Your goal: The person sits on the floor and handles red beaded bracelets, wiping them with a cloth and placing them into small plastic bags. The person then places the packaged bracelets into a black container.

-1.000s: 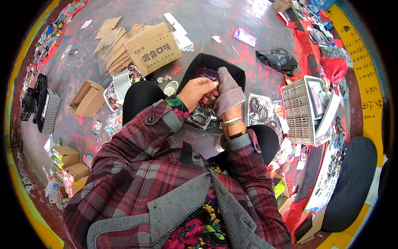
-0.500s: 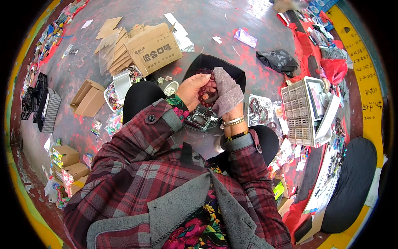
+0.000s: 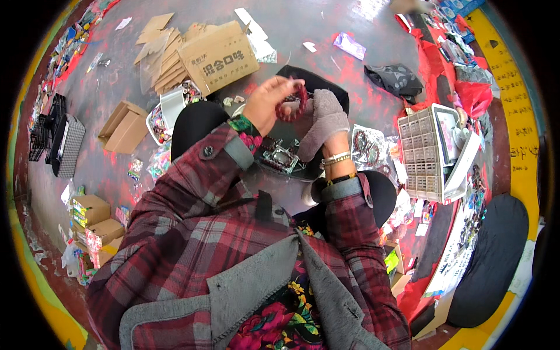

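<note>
My left hand pinches a dark red beaded bracelet between thumb and fingers. A mauve-grey cloth wraps over my right hand, hiding most of its fingers, and lies close beside the beads. Both hands are above a black bin between my knees. Down in its near part lie bracelets in clear plastic packets. More packaged dark bracelets sit in a pale tray by my right knee.
A large cardboard box and flattened cardboard lie ahead on the left. White tubs of small goods stand by my left knee. At right are a beige plastic crate and a black bag. Smaller cartons are at far left.
My left hand has raised the bracelet slightly, so its ring shows more fully. The cloth has folded in around my right hand instead of hanging spread out.
</note>
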Motion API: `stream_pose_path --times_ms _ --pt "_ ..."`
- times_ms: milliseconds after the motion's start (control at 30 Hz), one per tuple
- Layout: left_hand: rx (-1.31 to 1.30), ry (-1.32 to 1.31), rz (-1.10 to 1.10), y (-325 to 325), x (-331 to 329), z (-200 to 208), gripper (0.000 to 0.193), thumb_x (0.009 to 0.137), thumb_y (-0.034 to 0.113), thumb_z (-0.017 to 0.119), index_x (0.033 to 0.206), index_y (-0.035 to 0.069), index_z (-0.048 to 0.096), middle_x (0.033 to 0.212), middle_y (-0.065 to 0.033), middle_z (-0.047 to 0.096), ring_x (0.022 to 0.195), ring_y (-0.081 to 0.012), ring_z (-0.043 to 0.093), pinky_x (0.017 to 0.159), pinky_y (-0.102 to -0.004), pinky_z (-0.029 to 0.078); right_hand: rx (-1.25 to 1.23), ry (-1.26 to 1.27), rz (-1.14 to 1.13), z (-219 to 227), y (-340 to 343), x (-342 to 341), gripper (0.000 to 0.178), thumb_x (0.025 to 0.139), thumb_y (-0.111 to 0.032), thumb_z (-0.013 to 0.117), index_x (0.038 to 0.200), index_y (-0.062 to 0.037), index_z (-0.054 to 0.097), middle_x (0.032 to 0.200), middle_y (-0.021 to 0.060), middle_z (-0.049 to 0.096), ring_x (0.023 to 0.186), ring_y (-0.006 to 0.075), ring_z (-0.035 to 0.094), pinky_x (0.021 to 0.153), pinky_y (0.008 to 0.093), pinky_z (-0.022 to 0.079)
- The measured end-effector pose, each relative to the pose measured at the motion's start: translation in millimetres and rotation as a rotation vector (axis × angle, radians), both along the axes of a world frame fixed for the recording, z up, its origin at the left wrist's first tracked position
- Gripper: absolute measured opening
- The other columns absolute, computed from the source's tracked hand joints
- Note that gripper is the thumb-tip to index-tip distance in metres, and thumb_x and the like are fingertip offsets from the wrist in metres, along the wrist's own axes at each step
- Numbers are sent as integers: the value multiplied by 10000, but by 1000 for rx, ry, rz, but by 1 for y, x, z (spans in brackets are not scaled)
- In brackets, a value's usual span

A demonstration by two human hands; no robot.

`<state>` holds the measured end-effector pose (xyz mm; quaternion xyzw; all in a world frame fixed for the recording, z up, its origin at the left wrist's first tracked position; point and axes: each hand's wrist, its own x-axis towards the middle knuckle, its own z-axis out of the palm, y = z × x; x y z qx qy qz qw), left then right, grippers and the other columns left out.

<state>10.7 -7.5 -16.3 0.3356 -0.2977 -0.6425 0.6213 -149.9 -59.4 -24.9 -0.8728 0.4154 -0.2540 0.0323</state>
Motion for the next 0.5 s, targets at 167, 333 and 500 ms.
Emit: stream_pose_path --times_ms 167,333,500 --pt "-77 88 -7 -2 22 3 205 930 242 426 1026 72 491 1033 -140 603 947 -138 567 579 -216 403 602 650 2 29 19 6 385 479 -96 738 850 -139 644 965 66 639 921 251 610 736 351 499" --pt "6 114 -11 3 24 -1 228 932 256 422 1023 58 486 997 -144 611 933 -223 603 583 -236 425 899 749 -3 -15 12 5 587 472 -90 754 1036 -202 632 994 32 637 946 219 609 749 328 499" --pt "17 124 -21 3 24 -3 204 931 254 428 1004 73 487 1001 -143 610 933 -227 605 606 -246 448 843 916 -11 -51 18 12 738 545 -145 707 1231 -317 495 1140 71 561 1004 229 578 767 326 493"
